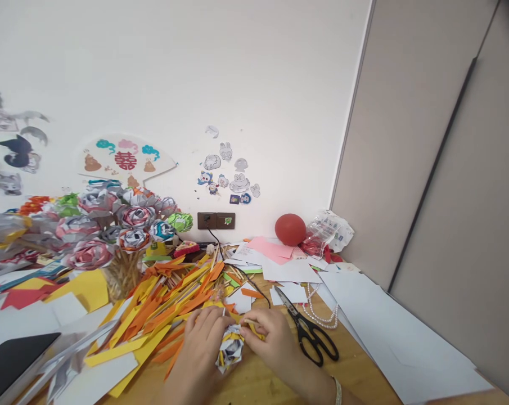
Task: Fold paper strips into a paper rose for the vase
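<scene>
Low over the front of the wooden table, a white and yellow folded-paper flower (230, 350) sits between my two hands. My left hand (202, 342) is closed round its left and upper side, the fingertips partly hidden. From the right, my right hand (275, 336) pinches the flower's edge, where a bit of yellow paper shows by the fingers. Yellow and orange paper strips (147, 323) lie just left of my left hand. Black-handled scissors (307, 329) rest open on the table to the right of my right hand.
A bunch of paper roses (134, 216) stands at the back left. A black cable (241, 271) runs down from the wall socket (216, 220). Behind lie a red balloon (290, 229) and pink paper (271, 248); at right, bead strings (321, 320) and white sheets (389, 326).
</scene>
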Motion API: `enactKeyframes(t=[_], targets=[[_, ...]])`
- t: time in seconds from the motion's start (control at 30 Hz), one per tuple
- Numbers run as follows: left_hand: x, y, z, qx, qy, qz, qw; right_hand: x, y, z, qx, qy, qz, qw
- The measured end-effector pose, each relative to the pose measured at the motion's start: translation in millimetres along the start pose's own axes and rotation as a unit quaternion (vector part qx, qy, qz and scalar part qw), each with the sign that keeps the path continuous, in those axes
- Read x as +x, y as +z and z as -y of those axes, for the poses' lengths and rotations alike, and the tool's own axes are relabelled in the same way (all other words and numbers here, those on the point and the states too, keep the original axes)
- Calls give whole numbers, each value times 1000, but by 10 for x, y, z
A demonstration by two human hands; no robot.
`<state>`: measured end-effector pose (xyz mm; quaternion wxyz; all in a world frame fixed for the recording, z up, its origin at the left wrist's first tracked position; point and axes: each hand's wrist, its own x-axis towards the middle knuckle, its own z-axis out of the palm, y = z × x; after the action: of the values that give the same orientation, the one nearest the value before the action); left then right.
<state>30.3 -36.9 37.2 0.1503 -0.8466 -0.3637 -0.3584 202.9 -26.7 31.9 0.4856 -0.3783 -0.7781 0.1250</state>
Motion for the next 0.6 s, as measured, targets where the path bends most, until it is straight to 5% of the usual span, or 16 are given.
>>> enactKeyframes(t=[0.6], targets=[[-29,40,21,14,5,0,1000,-56,46,-58,-133,-134,15,982]])
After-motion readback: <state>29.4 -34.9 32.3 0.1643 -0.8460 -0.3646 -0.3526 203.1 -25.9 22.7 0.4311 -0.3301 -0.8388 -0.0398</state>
